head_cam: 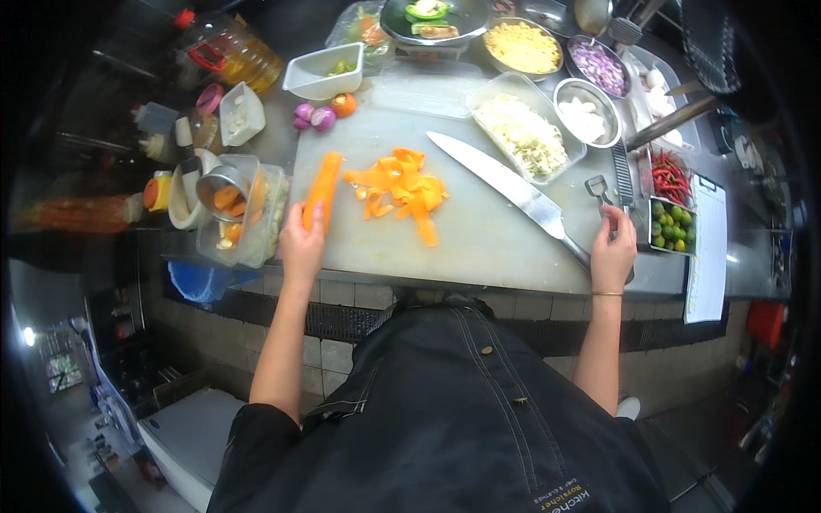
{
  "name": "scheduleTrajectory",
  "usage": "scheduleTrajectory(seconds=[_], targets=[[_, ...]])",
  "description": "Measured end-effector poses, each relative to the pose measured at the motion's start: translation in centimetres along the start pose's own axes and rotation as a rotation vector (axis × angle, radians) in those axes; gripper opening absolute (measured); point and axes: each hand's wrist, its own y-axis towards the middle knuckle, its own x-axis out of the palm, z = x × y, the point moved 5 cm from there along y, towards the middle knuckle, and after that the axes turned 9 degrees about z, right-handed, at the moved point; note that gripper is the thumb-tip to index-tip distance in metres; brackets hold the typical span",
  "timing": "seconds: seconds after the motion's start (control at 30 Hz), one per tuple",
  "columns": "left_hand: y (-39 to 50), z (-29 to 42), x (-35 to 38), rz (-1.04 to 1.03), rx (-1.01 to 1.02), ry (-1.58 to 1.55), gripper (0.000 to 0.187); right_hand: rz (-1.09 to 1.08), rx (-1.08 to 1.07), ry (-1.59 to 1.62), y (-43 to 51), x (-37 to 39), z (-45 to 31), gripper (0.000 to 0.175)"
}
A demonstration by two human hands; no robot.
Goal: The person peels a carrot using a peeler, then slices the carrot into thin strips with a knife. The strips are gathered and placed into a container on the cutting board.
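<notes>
My left hand [304, 237] grips a peeled carrot [327, 176] near the left edge of the white cutting board [487, 256]. Orange carrot ribbons [404, 183] lie in a loose heap just right of it. At the board's right side, the curled fingers of my right hand [614, 240] hold the handle of a vegetable peeler [596, 186], its head pointing away from me. A large chef's knife [507, 183] rests diagonally on the board; its handle runs partly behind my right hand.
Shredded cabbage fills a clear container [577, 160] beside the knife. Beyond stand bowls of corn [523, 48] and chopped onion [596, 67]. Red chillies [670, 176], limes [671, 224] and a clipboard [707, 256] line the right. Shallots [322, 119], a tomato [344, 104] and tubs [247, 118] stand left.
</notes>
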Motion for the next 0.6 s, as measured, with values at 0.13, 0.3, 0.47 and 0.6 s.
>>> scheduleTrajectory(seconds=[0.13, 0.3, 0.47, 0.6], targets=[[-1.0, -0.8, 0.4, -0.304, -0.438, -0.705, 0.038, 0.191, -0.301, -0.113, 0.0, -1.9, -3.6, 0.021], [-0.3, -0.1, 0.2, 0.082, -0.250, -0.105, 0.036, -0.251, -0.130, 0.422, -2.7, 1.0, -8.9, 0.021], [2.6, 1.4, 0.9, 0.247, 0.064, 0.682, 0.036, -0.518, -0.248, 0.627, -4.4, 3.8, -14.2, 0.022], [1.6, 6.5, 0.8, 0.218, 0.083, 0.566, 0.029, -0.610, -0.272, 0.561, -3.3, 8.5, -16.3, 0.020]])
